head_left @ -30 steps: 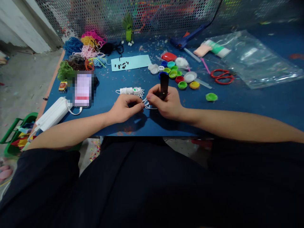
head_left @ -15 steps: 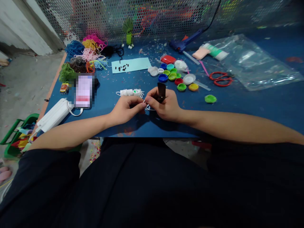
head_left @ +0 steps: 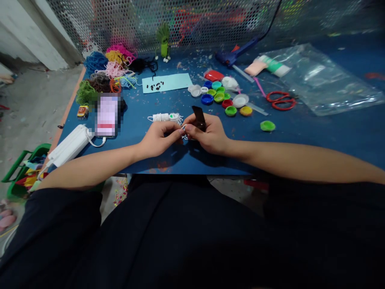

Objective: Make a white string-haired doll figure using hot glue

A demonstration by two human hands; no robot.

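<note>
My left hand (head_left: 159,138) and my right hand (head_left: 207,134) meet near the front edge of the blue table (head_left: 315,128). My right hand grips a flat black strip (head_left: 199,118) that stands up and leans left, and its fingertips pinch white string (head_left: 183,132). The fingers of my left hand pinch the same white string from the other side. Just behind my hands lies a small white string bundle with a green spot (head_left: 165,117).
Coloured bottle caps (head_left: 221,96) cluster behind my right hand, with one green cap (head_left: 267,126) apart. Red scissors (head_left: 280,100), a blue glue gun (head_left: 234,54) and a plastic bag (head_left: 315,78) lie right. Yarn heaps (head_left: 105,74), a phone (head_left: 106,113) and a white power bank (head_left: 70,144) lie left.
The black strip has tipped from upright to leaning left and sits lower in my right hand. Both hands stay together on the white string.
</note>
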